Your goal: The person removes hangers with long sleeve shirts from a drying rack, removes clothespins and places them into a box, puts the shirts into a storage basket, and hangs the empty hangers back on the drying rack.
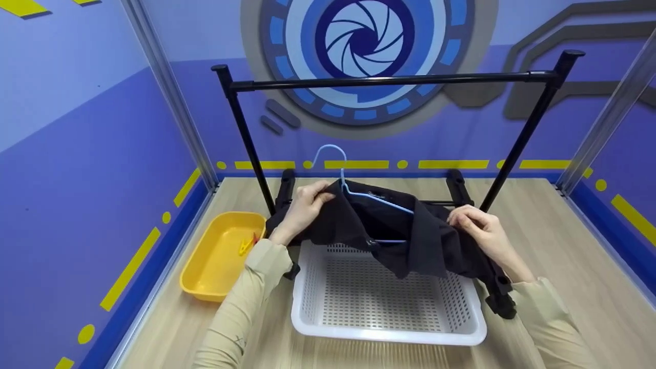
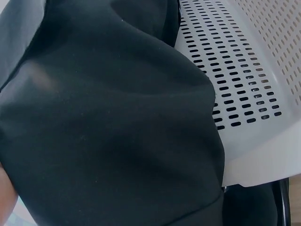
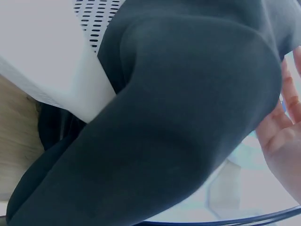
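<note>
A black collared shirt hangs partly over a white perforated basket, with a light blue hanger inside its neck opening. The hanger's hook sticks up above the collar and curves to the left. My left hand pinches the shirt by its left shoulder, close to the hook. On the other side, my right hand pinches the cloth at the right shoulder. Black cloth fills most of the left wrist view. A sleeve drapes past the basket's edge in the right wrist view. The hanger's ends are hidden in the cloth.
Behind the shirt stands a black garment rack, its feet on either side of the basket. A yellow tray at the left holds yellow and red clothespins. Blue-purple walls enclose the wooden table.
</note>
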